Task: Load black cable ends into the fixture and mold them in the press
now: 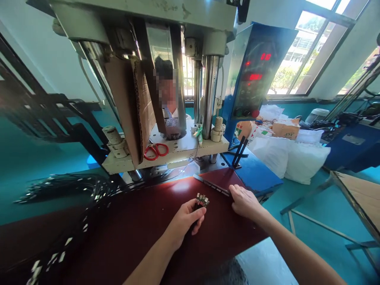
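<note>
Left forearm [154,257] leads to the left hand [185,219], closed around small connectors [202,200]. Right hand [245,202], nearer, meets the slotted bar [212,185], grip unclear; its axis slants leftward to the surface's [130,233] far edge.

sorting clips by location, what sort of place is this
Probably a factory workshop: there's a large press with steel columns, a blue control box with red digits, and a bundle of black cables beside the work table.

Partly hidden connectors [202,200], blurred cables [68,241], cropped machine [166,12]
</note>
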A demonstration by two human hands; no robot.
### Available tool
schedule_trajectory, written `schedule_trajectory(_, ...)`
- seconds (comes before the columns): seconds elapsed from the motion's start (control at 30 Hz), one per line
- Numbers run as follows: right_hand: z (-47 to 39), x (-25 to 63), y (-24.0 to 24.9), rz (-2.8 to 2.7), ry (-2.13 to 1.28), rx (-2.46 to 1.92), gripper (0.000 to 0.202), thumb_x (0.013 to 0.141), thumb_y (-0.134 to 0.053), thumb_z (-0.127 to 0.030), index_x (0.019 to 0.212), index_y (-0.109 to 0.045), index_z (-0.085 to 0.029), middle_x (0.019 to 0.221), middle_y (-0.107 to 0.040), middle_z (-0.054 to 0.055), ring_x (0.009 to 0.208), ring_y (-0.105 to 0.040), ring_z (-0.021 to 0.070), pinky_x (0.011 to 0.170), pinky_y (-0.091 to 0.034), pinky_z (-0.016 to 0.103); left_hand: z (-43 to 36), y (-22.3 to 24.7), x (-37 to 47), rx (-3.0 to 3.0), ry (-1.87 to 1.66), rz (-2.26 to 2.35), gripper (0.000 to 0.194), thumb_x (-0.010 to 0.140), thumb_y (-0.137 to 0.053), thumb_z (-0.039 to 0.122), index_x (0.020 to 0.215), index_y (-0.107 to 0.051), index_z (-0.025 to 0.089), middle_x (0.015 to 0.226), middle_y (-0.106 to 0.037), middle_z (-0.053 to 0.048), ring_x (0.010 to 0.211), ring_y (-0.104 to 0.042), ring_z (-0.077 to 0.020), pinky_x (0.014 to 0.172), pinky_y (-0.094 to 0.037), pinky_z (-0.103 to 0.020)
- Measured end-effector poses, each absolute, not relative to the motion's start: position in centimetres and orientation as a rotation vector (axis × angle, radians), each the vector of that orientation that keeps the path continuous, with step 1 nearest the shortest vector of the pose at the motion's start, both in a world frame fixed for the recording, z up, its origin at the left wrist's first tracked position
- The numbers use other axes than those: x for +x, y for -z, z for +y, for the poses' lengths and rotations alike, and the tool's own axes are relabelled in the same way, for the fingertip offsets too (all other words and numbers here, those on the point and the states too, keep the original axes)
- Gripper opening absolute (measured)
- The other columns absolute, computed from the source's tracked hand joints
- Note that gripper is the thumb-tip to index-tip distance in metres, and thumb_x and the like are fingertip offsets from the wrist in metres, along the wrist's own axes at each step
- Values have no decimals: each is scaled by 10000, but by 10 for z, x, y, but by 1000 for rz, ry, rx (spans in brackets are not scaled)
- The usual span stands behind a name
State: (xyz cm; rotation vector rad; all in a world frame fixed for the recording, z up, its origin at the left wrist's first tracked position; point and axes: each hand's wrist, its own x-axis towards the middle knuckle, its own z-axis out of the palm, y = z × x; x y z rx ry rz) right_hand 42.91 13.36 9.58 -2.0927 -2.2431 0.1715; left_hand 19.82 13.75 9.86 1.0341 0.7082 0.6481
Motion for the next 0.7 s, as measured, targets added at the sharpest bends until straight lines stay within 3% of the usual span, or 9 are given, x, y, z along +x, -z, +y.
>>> schedule_trajectory(0.2,120,409,-97,-2180,-541,-1980,86,635,-416,-108,650,-403,-191,638,-566,10,604,-553,151,528,-356,236,133,-102,199,1182,-627,841,367,770,-472,508,821,-454,145,424,-461,60,301,-324,-50,295,-211,-155)
schedule_trajectory(0.3,109,394,-91,-1797,-1055,-1775,74,695,-371,-135,715,-392,-203,504,-452,-72,348,-403,79,351,-293,184,134,-97,201,1231,-571,847,354,766,-463,497,774,-462,143,416,-437,65,299,-326,-48,292,-232,-152)
schedule_trajectory(0.37,100,381,-84,-1417,-1298,-1497,21,768,-388,-213,758,-401,-200,446,-379,-106,283,-297,61,286,-228,169,135,-94,203,1262,-539,840,315,766,-467,463,755,-457,149,411,-421,72,295,-314,-45,289,-231,-149)
schedule_trajectory(0.5,86,361,-72,-1108,-1273,-1192,244,858,-416,-399,736,-412,-187,435,-403,-100,295,-311,46,288,-215,155,134,-97,206,1368,-520,881,247,776,-467,392,842,-463,155,447,-431,83,292,-310,-45,277,-215,-144)
schedule_trajectory(0.7,83,353,-68,-1045,-1132,-1162,353,894,-345,-474,732,-437,-174,422,-427,-83,304,-348,49,305,-240,155,124,-108,214,1517,-469,937,154,762,-486,307,786,-476,155,440,-420,85,305,-338,-45,291,-263,-142)
